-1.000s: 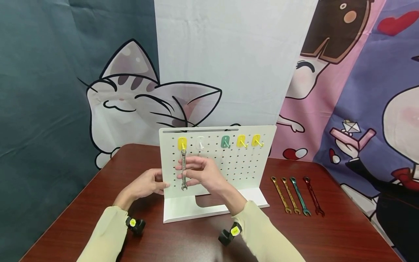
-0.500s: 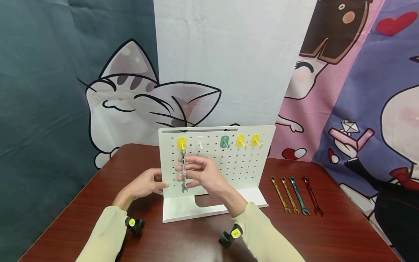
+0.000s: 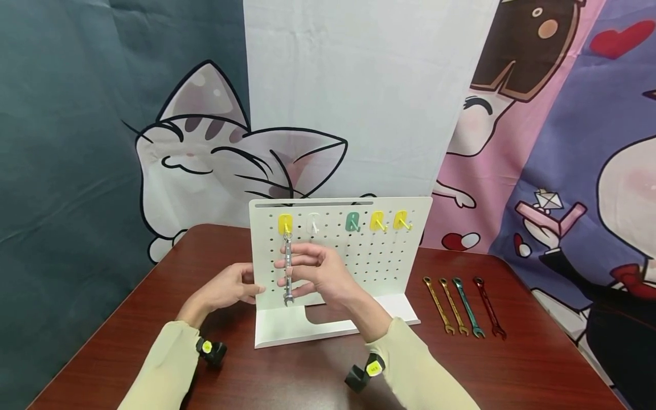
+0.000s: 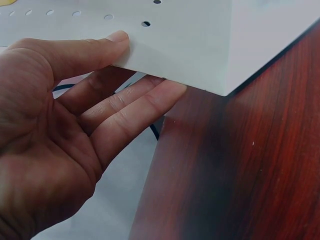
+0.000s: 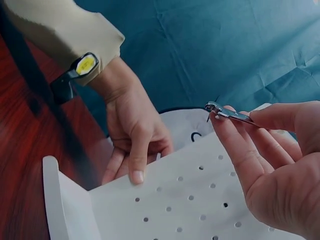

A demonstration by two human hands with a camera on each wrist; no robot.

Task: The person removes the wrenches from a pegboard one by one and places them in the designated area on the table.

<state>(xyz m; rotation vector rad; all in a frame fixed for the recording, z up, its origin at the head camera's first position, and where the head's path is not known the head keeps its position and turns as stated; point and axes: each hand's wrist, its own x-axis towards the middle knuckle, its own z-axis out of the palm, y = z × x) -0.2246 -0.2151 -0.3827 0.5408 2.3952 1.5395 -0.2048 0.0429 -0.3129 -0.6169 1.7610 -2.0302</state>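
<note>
A silver wrench (image 3: 288, 267) stands upright before the left side of a white pegboard (image 3: 369, 262), its ring end at the leftmost yellow hook (image 3: 285, 224). My right hand (image 3: 323, 273) pinches its shank between thumb and fingers; in the right wrist view the wrench (image 5: 230, 114) appears nearly end-on. At the board's left edge, my left hand (image 3: 228, 290) grips the panel, thumb on the front and fingers behind. The left wrist view shows that thumb (image 4: 120, 42) on the white face near the lower corner, the fingertips partly hidden behind the edge.
To the right on the hook row are a clear hook (image 3: 313, 224), a green hook (image 3: 353, 222) and two more yellow hooks. Two gold wrenches (image 3: 439, 306), a teal wrench (image 3: 468, 307) and a red wrench (image 3: 490, 307) lie on the brown table (image 3: 287, 376) right of the board.
The silver wrench has slid slightly lower in front of the board, its open end now further down. My left hand keeps its grip on the edge; the right hand has barely moved.
</note>
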